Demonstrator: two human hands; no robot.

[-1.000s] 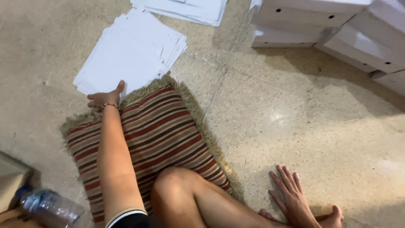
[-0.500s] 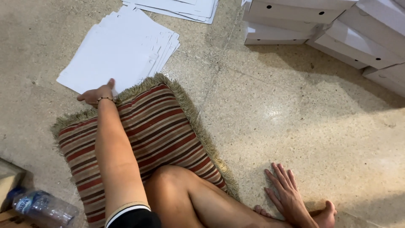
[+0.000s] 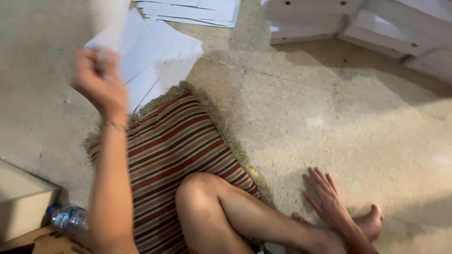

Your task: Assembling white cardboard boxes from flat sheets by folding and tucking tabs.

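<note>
1. left hand [image 3: 99, 84] raised off the floor, blurred, fingers closed around the lower edge of a white sheet [image 3: 109, 23] that runs up out of the top of the frame.
2. sheet held in the air above the loose pile of white papers [image 3: 162, 56], which lies fanned out on the floor just beyond the far corner of the cushion.
3. thin bracelet [image 3: 114, 125] round the left wrist.
4. right hand [image 3: 325, 197] flat on the stone floor [image 3: 329, 117], fingers spread wide and holding nothing, just beside a bare foot [image 3: 369, 221].
5. striped cushion [image 3: 174, 155] in red, brown and cream with a fringed edge, under the bent knee [image 3: 197, 188].
6. second stack of white papers [image 3: 197, 7] further off at the top edge, apart from the first pile.
7. white boxes [image 3: 358, 23] with small round holes stacked at the top right, well apart from both hands.
8. plastic water bottle [image 3: 68, 218] lying on its side at the lower left, beside a pale box [image 3: 21, 200] and brown cardboard [image 3: 42, 242].
</note>
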